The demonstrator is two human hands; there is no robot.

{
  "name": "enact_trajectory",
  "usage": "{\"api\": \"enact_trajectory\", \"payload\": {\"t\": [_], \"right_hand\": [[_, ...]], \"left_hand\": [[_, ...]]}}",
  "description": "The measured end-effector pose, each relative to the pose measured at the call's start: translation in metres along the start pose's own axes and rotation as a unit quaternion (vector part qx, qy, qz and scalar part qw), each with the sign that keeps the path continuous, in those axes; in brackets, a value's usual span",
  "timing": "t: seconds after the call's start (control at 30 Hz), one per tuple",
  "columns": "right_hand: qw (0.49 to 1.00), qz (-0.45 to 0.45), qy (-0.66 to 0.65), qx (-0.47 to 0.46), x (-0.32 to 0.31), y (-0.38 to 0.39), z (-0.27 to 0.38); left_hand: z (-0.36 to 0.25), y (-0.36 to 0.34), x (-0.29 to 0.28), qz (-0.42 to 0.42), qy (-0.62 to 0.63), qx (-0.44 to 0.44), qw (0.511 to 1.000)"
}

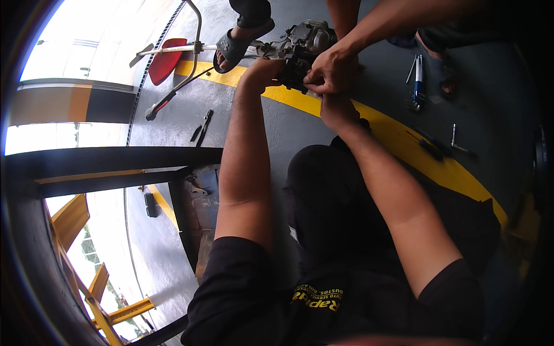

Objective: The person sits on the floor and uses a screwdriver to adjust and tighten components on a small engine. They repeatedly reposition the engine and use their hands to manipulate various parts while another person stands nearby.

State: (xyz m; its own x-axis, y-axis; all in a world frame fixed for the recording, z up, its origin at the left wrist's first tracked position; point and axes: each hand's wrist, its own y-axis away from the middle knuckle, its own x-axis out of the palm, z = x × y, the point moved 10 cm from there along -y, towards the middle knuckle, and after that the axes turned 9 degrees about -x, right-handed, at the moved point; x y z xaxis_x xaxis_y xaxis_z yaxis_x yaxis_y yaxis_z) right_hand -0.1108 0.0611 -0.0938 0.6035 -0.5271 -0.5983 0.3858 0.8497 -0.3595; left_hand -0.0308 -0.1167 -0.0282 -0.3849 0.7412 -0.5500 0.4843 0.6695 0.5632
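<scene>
A brush cutter lies on the floor ahead of me, its small engine [311,39] at the top middle and its white shaft [173,49] running left to a red guard [167,61]. My left hand [265,74] is at the engine's near left side, fingers curled against its dark lower part, the tips partly hidden. My right hand [338,113] reaches up to the engine's near right corner; another person's hand [333,70] covers its fingers, so their hold cannot be seen. That other hand pinches at the same corner of the engine.
The other person's sandalled foot [232,48] is by the shaft. On the floor at right are a blue hex key set [418,83], a small metal tool [455,137] and a dark tool [431,147]. Pliers [203,128] lie left. A black metal frame [115,158] stands beside my left arm.
</scene>
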Motion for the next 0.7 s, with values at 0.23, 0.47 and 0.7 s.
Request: {"api": "enact_trajectory", "payload": {"t": [0.23,0.47,0.7], "right_hand": [[0.997,-0.011,0.028,-0.07,0.017,-0.004,-0.006],[0.998,-0.02,-0.046,-0.025,0.003,-0.001,0.001],[0.999,-0.012,-0.04,0.003,-0.008,-0.003,0.008]], "left_hand": [[0.009,0.003,-0.001,-0.037,0.09,-0.055,0.994],[-0.035,0.021,0.007,-0.058,-0.256,0.111,0.958],[0.01,-0.002,-0.003,-0.044,0.06,-0.06,0.995]]}}
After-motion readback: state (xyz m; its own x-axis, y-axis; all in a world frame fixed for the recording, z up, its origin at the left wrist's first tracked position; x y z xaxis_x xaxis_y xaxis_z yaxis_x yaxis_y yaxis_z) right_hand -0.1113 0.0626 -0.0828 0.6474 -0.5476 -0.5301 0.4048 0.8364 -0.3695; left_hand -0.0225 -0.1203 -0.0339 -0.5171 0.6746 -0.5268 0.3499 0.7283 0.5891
